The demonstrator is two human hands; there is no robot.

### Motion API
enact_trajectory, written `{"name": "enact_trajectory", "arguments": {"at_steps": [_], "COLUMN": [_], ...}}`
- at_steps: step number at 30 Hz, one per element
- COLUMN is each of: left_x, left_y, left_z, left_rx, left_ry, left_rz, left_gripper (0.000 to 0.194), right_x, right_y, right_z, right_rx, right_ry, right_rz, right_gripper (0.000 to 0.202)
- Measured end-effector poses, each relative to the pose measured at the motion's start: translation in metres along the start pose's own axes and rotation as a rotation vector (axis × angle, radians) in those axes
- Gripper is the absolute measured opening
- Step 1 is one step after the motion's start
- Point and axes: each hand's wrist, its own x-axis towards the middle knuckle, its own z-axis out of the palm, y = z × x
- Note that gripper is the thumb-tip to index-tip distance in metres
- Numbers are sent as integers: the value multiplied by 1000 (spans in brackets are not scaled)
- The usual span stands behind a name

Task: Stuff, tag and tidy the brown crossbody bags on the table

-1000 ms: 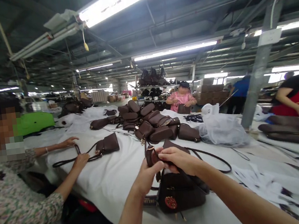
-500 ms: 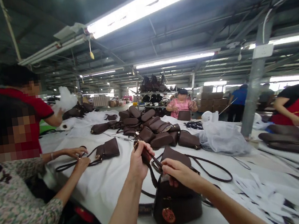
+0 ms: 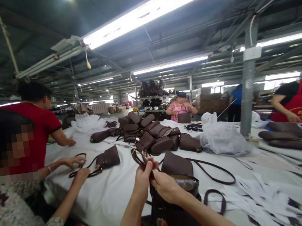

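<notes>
Close in front of me stands a dark brown handbag (image 3: 178, 213) with a round reddish tag on its front. A bundled brown strap (image 3: 138, 158) with metal buckles rises above it. My left hand (image 3: 145, 176) is closed round this strap. Just to its right, my right hand (image 3: 163, 185) also grips the strap, its fingers partly hidden behind the left hand. Behind the handbag lies another brown bag (image 3: 176, 163), its flap up and its long strap looping to the right.
A heap of brown bags (image 3: 160, 145) covers the middle of the white-covered table (image 3: 107, 200). White plastic bags (image 3: 221, 137) and paper scraps (image 3: 262, 194) lie to the right. At left a co-worker's hands (image 3: 77, 167) handle another bag's strap (image 3: 92, 172). Other people stand around.
My hands have come together on the strap, the right one moving left and up against the left. The co-worker in red has lowered an arm and the white plastic to the table.
</notes>
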Motion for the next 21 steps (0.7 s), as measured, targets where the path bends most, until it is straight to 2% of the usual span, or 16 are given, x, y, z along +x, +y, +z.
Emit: {"name": "enact_trajectory", "arguments": {"at_steps": [3,4,6,8,10,13,15,17,19,21], "left_x": [-14,-14,-8,2,12,22,23,21,17,12], "left_y": [-11,-11,-7,-1,5,12,14,16,18,21], "left_z": [-7,-8,-11,-19,-30,-45,-47,-41,-27,-11], "left_rx": [-10,-62,-206,-338,-404,-335,-230,-91,72,201], "left_ry": [39,48,67,90,108,80,20,-96,-241,-355], "left_rz": [2,-8,-67,-158,-242,-288,-299,-310,-298,-291], "left_gripper": [38,39,39,36,32,32,34,35,35,37], "right_x": [-1,-3,-10,-22,-40,-69,-79,-78,-64,-44], "right_y": [-2,-1,7,24,46,76,88,88,78,61], "right_z": [-1,-4,-12,-26,-43,-72,-88,-100,-105,-104], "right_rx": [39,95,252,384,439,396,261,71,-136,-328], "right_ry": [10,12,0,-58,-167,-286,-240,-120,18,122], "right_rz": [-71,-95,-93,-18,53,76,44,-13,-91,-136], "right_gripper": [13,8,10,12,10,14,13,13,26,29]}}
